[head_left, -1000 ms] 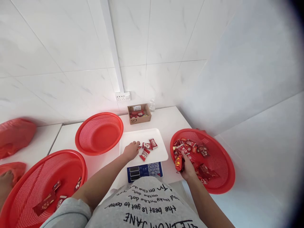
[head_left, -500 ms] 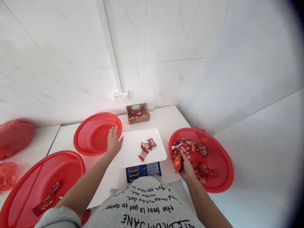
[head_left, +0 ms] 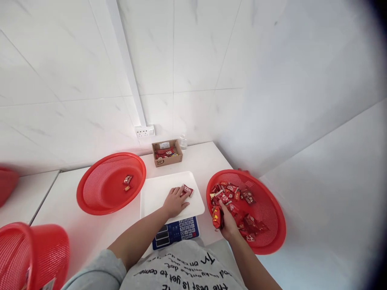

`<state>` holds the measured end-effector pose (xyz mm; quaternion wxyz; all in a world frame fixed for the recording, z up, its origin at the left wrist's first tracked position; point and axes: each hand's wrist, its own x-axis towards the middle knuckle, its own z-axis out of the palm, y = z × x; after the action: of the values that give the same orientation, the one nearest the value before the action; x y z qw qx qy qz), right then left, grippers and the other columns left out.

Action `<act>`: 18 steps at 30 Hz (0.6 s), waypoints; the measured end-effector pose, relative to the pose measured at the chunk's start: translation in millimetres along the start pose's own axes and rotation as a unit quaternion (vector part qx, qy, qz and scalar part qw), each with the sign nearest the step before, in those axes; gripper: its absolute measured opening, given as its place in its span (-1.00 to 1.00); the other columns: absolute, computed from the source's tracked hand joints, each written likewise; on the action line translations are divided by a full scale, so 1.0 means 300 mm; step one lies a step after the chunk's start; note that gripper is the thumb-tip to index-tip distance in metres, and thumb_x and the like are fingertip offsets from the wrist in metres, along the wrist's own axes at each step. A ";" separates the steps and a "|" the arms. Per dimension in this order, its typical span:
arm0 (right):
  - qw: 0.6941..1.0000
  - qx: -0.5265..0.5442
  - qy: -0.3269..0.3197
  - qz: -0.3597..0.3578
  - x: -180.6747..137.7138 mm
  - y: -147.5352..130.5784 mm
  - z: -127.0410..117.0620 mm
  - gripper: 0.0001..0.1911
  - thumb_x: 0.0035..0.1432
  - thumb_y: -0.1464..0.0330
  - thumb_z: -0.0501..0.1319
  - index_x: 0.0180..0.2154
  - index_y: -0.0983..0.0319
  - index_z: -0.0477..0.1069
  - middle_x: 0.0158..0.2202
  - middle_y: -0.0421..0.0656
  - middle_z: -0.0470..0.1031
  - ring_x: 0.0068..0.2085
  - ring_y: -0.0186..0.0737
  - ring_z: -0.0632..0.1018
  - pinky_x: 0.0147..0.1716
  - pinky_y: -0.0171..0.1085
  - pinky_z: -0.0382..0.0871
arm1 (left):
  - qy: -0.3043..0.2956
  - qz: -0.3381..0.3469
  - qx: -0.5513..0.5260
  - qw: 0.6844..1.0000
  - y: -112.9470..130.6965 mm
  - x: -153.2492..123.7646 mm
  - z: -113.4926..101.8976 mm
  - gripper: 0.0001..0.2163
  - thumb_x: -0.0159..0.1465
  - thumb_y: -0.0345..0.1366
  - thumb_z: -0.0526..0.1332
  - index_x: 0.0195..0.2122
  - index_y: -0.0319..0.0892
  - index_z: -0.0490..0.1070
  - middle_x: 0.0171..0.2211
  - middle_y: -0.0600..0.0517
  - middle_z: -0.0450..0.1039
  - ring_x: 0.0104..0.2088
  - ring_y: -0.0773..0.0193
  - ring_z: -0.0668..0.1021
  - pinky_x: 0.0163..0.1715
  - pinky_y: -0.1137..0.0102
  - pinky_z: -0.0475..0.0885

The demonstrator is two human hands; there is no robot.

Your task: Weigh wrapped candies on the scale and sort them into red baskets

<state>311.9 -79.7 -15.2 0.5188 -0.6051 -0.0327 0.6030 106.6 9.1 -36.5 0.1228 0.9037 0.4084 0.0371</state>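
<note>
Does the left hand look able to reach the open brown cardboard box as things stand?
Probably yes: the left hand is over the flat white rectangular tray, and nothing visible stands between it and the open brown cardboard box.

One head-worn view from close above, forward and down across the table [head_left: 205, 159] toward the wall [head_left: 196, 60]

on the tiled wall [head_left: 199, 52] there is a socket [head_left: 145, 131] below a long white strip [head_left: 126, 60], and a cardboard box [head_left: 169, 160] stands nearby.
</note>
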 end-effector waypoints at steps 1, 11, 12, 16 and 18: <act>1.000 0.001 0.000 -0.001 0.000 0.000 0.001 -0.61 -0.12 0.02 0.25 -0.49 0.21 0.31 -0.75 -0.29 0.32 -0.75 -0.36 0.32 -0.83 -0.39 0.13 | -0.005 -0.008 -0.001 1.000 -0.005 0.009 -0.006 -0.58 0.27 -0.07 -0.07 0.16 0.06 0.10 0.20 -0.07 0.05 0.11 0.03 0.23 0.06 0.12 0.08; 1.000 -0.011 -0.003 0.017 -0.008 -0.010 0.005 -0.59 -0.12 0.00 0.24 -0.57 0.20 0.24 -0.76 -0.29 0.30 -0.78 -0.35 0.30 -0.86 -0.38 0.11 | -0.007 -0.185 -0.075 0.980 -0.107 0.053 -0.063 -0.70 0.32 -0.20 -0.15 -0.13 -0.09 0.33 -0.20 -0.02 0.41 -0.22 0.21 0.47 -0.28 0.36 0.32; 1.000 -0.007 -0.001 0.016 -0.009 -0.010 0.006 -0.59 -0.12 0.01 0.24 -0.56 0.20 0.24 -0.76 -0.29 0.31 -0.77 -0.35 0.31 -0.85 -0.38 0.12 | 0.000 -0.199 -0.082 0.977 -0.117 0.045 -0.070 -0.69 0.33 -0.20 -0.16 -0.16 -0.10 0.34 -0.21 -0.01 0.41 -0.23 0.23 0.48 -0.28 0.37 0.32; 1.000 0.001 0.002 0.016 -0.005 -0.009 0.003 -0.62 -0.13 0.04 0.26 -0.53 0.19 0.25 -0.74 -0.29 0.32 -0.75 -0.35 0.32 -0.84 -0.38 0.15 | 0.012 -0.243 -0.105 0.964 -0.142 0.012 -0.092 -0.72 0.31 -0.18 -0.13 -0.18 -0.09 0.33 -0.15 0.02 0.40 -0.22 0.26 0.48 -0.29 0.41 0.33; 1.000 -0.001 0.008 0.016 0.000 -0.007 0.001 -0.62 -0.14 0.04 0.27 -0.52 0.19 0.26 -0.72 -0.30 0.33 -0.75 -0.36 0.32 -0.84 -0.38 0.15 | 0.010 -0.259 -0.114 0.959 -0.146 0.003 -0.096 -0.73 0.28 -0.15 -0.05 -0.08 -0.07 0.28 -0.09 0.02 0.36 -0.20 0.25 0.48 -0.30 0.41 0.34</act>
<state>312.9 -78.5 -13.7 0.5087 -0.6110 -0.0195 0.6062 70.3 43.1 -19.8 0.2266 0.7463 0.6230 0.0598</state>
